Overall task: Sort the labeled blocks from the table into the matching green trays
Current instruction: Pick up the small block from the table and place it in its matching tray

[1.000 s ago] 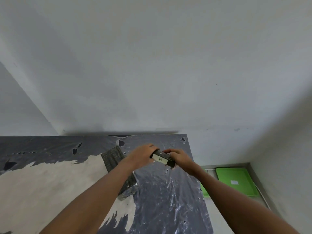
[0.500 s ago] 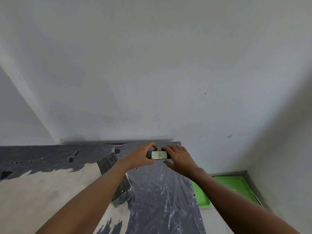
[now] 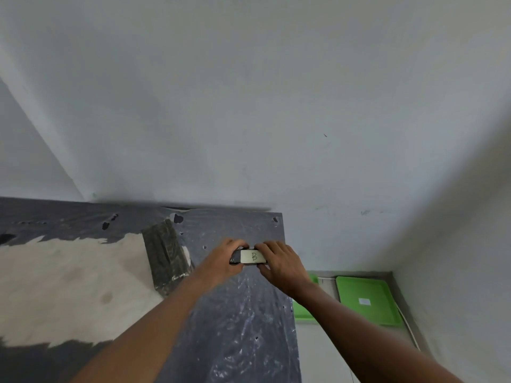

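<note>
A small dark block (image 3: 250, 257) with a white label marked "B" is held over the right part of the table (image 3: 243, 313). My left hand (image 3: 224, 259) grips its left end and my right hand (image 3: 279, 262) grips its right end, with the label facing me. On the floor to the right lies a green tray (image 3: 365, 288) with a white label. A second green tray (image 3: 301, 310) lies beside it, mostly hidden by my right forearm.
A long dark wrapped block (image 3: 166, 255) lies on the table left of my hands. The table top is covered in grey plastic film with a large pale patch (image 3: 69, 286). White walls stand close behind the table and to the right of the trays.
The block turned from tilted to level, its label now facing me squarely. Both hands stayed on it. The view shifted, showing more of the right tray again.
</note>
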`<action>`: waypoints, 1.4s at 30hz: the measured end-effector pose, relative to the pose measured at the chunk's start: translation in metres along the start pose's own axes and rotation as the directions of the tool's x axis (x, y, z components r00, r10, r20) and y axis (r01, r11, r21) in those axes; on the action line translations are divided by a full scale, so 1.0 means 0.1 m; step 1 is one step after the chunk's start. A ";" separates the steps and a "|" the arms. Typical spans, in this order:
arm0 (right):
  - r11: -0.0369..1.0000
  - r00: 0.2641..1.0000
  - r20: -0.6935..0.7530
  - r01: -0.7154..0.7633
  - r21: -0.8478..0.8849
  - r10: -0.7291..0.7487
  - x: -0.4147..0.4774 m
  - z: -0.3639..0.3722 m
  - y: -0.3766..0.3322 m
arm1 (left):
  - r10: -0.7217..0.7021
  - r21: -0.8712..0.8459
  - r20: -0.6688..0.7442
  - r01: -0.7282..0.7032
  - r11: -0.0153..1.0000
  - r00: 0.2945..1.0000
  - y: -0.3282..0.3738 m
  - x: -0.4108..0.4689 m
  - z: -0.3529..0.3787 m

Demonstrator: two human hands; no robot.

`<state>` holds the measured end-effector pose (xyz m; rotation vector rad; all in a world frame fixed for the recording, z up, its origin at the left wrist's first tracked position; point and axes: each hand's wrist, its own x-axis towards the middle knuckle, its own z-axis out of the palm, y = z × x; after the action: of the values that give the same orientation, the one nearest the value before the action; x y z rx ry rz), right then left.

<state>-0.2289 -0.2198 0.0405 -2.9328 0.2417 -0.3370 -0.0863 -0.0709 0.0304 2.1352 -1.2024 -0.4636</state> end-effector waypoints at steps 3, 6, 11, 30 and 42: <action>1.000 1.000 0.017 -0.019 0.018 0.018 -0.28 0.00 0.04 | -0.010 0.022 -0.032 0.010 1.000 0.999 0.17 -0.19 0.21; 0.999 0.999 0.009 -0.031 0.013 0.031 -0.55 -0.07 0.10 | -0.007 0.050 -0.033 0.009 0.999 0.999 0.38 -0.31 0.37; 0.999 1.000 0.005 -0.029 -0.024 0.029 -1.00 -0.20 0.27 | 0.035 0.036 -0.026 -0.034 0.999 0.999 0.75 -0.41 0.64; 0.966 0.949 0.184 -0.244 -0.089 0.256 -3.13 -0.48 1.77 | -0.034 0.133 0.188 0.009 0.991 0.982 2.09 -0.51 2.58; 0.957 0.923 0.253 -0.285 -0.053 0.289 -3.88 -0.63 4.08 | -0.213 -0.089 0.194 0.234 0.968 0.958 3.35 0.63 4.51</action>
<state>-0.6745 -0.5560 -0.0595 -2.8567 0.6273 0.0911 -0.5246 -0.4124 -0.0745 2.1783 -1.0073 -0.8235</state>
